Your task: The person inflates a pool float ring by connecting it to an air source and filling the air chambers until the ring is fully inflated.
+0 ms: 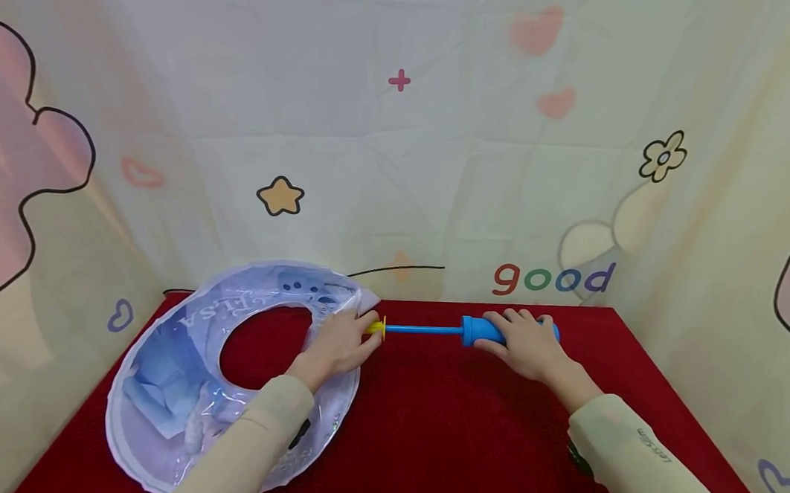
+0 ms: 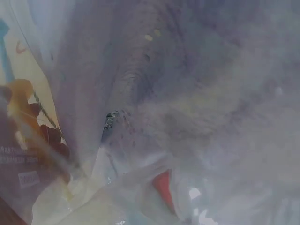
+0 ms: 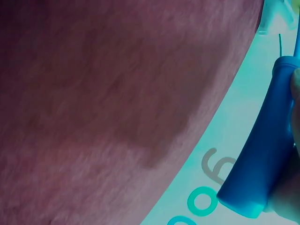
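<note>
Blue pump barrel [image 1: 476, 332]: gripped in a person's right hand [image 1: 527, 344], fingers laid across the top and thumb along the near side, by the far edge of the red-covered table [image 1: 439, 427], toward its far right corner. Whether it touches the cloth cannot be told.

Yellow fitting [image 1: 377, 327]: pinched in the left hand [image 1: 339, 342], its flange showing just beyond the fingertips. The fingers hide whether it is seated in a valve.

Blue rod [image 1: 424, 329]: bare between the two hands, running nearly level along the table's far edge from flange to barrel, well out of the barrel.

Inflatable ring [image 1: 161, 368]: beneath and to the left of the left hand, which rests at its right side; it covers much of the table's left half, its upper rim showing past the far edge.

Air in the ring: fitting and ring appear to have been brought together; the wrinkled, slack-looking plastic suggests filling is at an early stage, with much left to do.

Printed backdrop [image 1: 350, 73]: behind the far edge, the word "good" [image 1: 554, 279] above the barrel.
</note>
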`<state>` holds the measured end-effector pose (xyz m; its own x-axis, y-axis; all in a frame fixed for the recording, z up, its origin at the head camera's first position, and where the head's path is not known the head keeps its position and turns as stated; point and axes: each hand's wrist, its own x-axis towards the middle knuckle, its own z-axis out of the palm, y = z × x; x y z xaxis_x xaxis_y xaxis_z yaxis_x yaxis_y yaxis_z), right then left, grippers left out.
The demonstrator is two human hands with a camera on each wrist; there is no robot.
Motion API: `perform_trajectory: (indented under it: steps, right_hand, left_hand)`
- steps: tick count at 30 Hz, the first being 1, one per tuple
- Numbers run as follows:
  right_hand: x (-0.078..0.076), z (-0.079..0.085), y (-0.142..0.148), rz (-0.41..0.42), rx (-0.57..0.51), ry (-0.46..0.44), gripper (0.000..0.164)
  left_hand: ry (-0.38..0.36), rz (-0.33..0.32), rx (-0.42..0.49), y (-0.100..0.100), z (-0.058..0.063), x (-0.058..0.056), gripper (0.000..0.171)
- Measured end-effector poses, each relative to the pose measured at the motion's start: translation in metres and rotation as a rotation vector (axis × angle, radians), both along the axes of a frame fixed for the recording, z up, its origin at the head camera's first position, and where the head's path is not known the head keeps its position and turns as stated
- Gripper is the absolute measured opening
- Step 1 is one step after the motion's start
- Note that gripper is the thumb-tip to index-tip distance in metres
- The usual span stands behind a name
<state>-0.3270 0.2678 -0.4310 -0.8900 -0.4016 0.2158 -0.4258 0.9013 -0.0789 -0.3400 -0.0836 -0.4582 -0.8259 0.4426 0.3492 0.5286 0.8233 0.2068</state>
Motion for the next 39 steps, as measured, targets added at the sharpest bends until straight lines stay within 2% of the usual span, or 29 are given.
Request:
perform_trajectory:
  steps: [3,10,16,21,26,35,39]
  right_hand:
    - [0.001,-0.001,-0.011,0.010,0.004,0.008,0.065]
    - [0.001,-0.007,-0.052,0.026,0.012,0.020,0.064]
    - [0.003,-0.015,-0.089,-0.002,0.024,-0.021,0.066]
    - [0.004,-0.015,-0.103,-0.010,0.020,-0.018,0.065]
    - [0.004,-0.012,-0.091,0.002,0.017,-0.015,0.065]
    - [-0.002,-0.008,-0.041,0.008,0.016,0.010,0.064]
    - [-0.002,-0.005,-0.021,0.002,0.015,-0.001,0.063]
  left_hand:
    - [-0.006,0.011,-0.010,-0.001,0.002,0.001,0.033]
    - [-0.001,-0.003,-0.019,0.007,0.006,0.002,0.023]
    - [0.000,-0.005,-0.067,0.017,0.007,0.007,0.032]
    - [0.018,-0.003,-0.067,0.022,0.004,0.008,0.032]
    - [0.033,-0.017,-0.031,0.020,0.004,0.006,0.031]
    - [0.078,-0.052,0.035,0.009,0.004,0.001,0.018]
    - [0.092,-0.055,0.046,0.004,0.003,-0.001,0.019]
